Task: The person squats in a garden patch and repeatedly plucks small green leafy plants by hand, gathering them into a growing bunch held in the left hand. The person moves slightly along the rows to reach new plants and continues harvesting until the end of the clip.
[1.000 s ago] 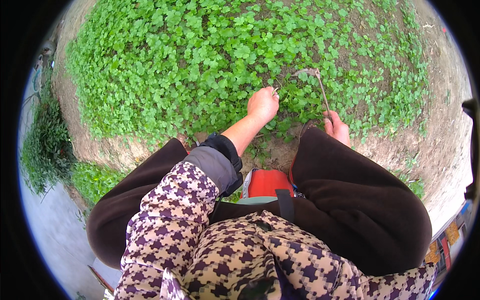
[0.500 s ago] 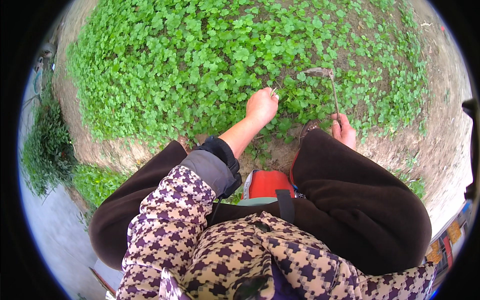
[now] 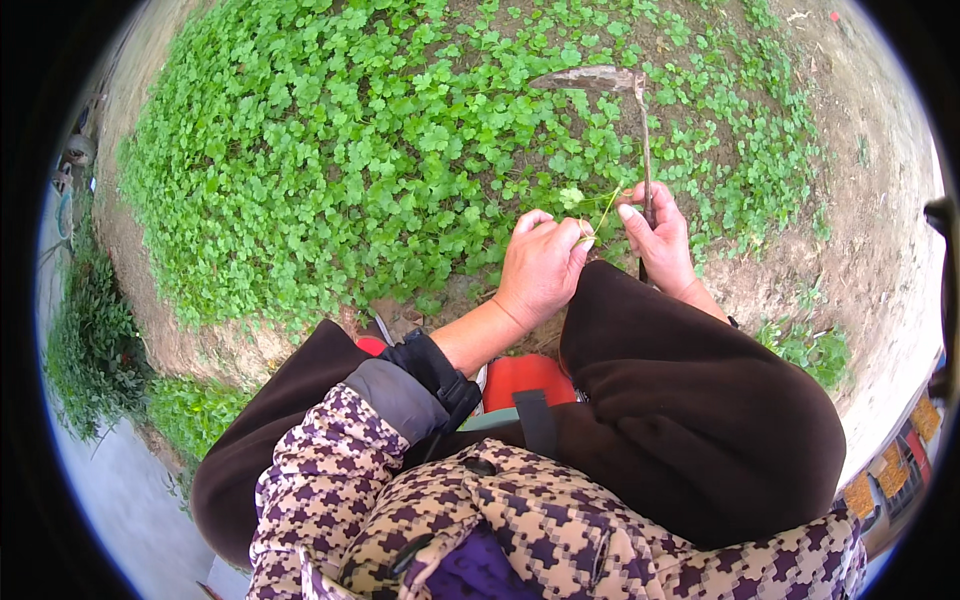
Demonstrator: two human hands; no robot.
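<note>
My left hand (image 3: 545, 262) is closed in a pinch on a thin green plant sprig (image 3: 606, 212), whose small leaf stands out above the fingers. Close by on the right, my right hand (image 3: 665, 238) is wrapped round the handle of a sickle (image 3: 590, 77). The sickle's worn blade points left over the plants, with its shaft upright. The sprig's far end reaches the right thumb and forefinger; whether they grip it I cannot tell. Low leafy green plants (image 3: 330, 150) spread thickly beyond both hands.
Bare soil (image 3: 840, 150) borders the plants on the right. A darker bush (image 3: 95, 320) grows at the far left beside grey paving (image 3: 110, 470). Between my dark-trousered knees (image 3: 700, 400) is a red thing (image 3: 520, 378) with a strap in front of it.
My left hand has come back toward me and right with the sprig. My right hand has raised the sickle and moved in, so the two hands are now close together.
</note>
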